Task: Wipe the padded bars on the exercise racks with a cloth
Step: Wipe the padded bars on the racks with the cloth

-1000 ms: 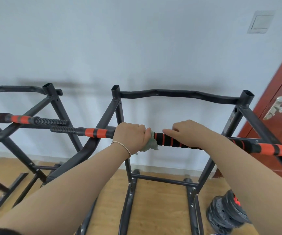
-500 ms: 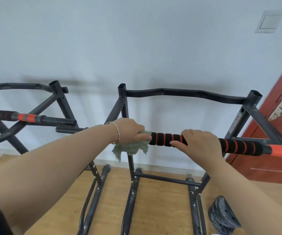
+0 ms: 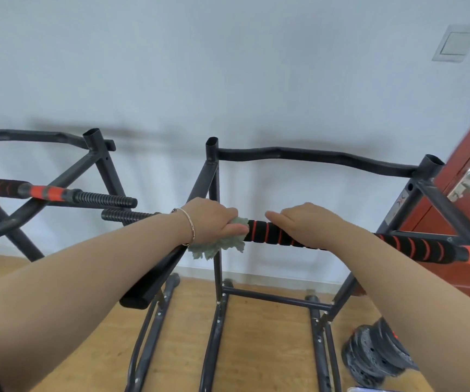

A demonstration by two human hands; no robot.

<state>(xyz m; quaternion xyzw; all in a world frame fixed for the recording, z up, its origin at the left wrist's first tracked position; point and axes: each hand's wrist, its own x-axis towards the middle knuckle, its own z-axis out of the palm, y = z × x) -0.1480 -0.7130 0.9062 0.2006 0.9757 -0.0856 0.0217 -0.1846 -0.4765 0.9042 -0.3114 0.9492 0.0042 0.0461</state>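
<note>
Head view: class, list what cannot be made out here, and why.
Head view:
Stretch of padded bar under the cloth: covered by the left hand.
Grip of the right hand: thumb hidden beneath it.
Right end of the bar: cut off by the frame edge.
Some weight plates: behind the right forearm.

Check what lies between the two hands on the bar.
In the head view, only a short bare stretch of the padded bar, black foam with red stripes, lies between the left hand, which grips the cloth, and the right hand.
</note>
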